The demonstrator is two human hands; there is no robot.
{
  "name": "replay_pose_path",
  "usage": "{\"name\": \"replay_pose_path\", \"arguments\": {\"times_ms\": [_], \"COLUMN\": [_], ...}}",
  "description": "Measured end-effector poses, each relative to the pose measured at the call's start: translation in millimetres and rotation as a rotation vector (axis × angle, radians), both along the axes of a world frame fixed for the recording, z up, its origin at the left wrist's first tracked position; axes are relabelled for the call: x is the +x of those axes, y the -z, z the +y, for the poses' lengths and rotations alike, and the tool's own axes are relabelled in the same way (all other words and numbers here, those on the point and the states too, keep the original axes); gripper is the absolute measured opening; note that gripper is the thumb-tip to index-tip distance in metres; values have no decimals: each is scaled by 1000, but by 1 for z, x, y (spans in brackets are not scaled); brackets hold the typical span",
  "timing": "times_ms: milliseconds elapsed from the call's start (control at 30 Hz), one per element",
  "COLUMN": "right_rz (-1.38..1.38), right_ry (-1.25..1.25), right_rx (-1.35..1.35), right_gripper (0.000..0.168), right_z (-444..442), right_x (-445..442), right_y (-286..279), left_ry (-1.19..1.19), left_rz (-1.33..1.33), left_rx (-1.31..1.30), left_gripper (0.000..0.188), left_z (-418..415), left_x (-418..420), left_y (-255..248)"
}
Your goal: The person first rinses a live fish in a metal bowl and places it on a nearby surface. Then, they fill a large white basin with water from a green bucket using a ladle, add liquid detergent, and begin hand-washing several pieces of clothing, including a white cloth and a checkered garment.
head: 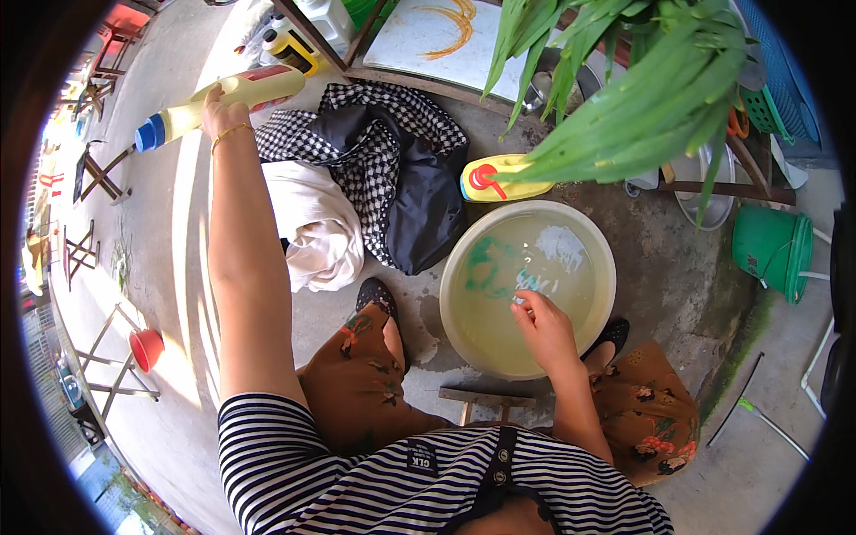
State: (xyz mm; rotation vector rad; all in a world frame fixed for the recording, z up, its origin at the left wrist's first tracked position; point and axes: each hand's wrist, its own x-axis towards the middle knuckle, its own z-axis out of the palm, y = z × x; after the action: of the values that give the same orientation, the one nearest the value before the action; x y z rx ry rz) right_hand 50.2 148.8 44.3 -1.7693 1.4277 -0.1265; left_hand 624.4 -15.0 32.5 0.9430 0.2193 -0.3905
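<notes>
My left hand (pixel 226 115) is stretched far out to the left, gripping a large bottle (pixel 267 85) of pale yellow liquid. The bottle lies tilted in the hand, its blue cap (pixel 151 132) on the lower left end. Over the plastic basin (pixel 451 321) on the floor is my right hand (pixel 545 326), fingers curled. Something small and pale shows at its fingertips; what it is cannot be made out. Water (pixel 568 287) fills the basin, with a green patch (pixel 491 267) in it. A yellow pump bottle (pixel 521 190) with a red top lies or stands against the basin's far rim.
Left of the basin lie a houndstooth garment with dark lining (pixel 424 207) and a white cloth (pixel 321 227). Green leaves (pixel 642 127) overhang the far right. A green bucket (pixel 766 247) stands right; a wooden stool (pixel 485 399) is between my feet. A wooden-framed table (pixel 414 77) stands beyond.
</notes>
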Motion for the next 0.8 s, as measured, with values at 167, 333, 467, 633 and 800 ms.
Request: {"name": "replay_pose_path", "arguments": {"times_ms": [167, 333, 467, 633, 800], "right_rz": [30, 96, 70, 157, 308], "right_ry": [-30, -106, -137, -223, -671], "right_rx": [102, 72, 73, 54, -96], "right_gripper": [28, 29, 29, 26, 28], "right_z": [-5, 3, 12, 42, 47], "right_x": [0, -13, -13, -25, 0], "right_y": [23, 41, 50, 85, 131], "left_ry": [163, 451, 595, 600, 873], "left_rz": [29, -382, -428, -530, -548], "left_rx": [-134, 127, 449, 614, 480], "left_gripper": [24, 36, 45, 55, 47], "left_z": [-26, -37, -36, 19, 113], "left_x": [4, -40, -27, -71, -143], "left_y": [57, 53, 50, 14, -20]}}
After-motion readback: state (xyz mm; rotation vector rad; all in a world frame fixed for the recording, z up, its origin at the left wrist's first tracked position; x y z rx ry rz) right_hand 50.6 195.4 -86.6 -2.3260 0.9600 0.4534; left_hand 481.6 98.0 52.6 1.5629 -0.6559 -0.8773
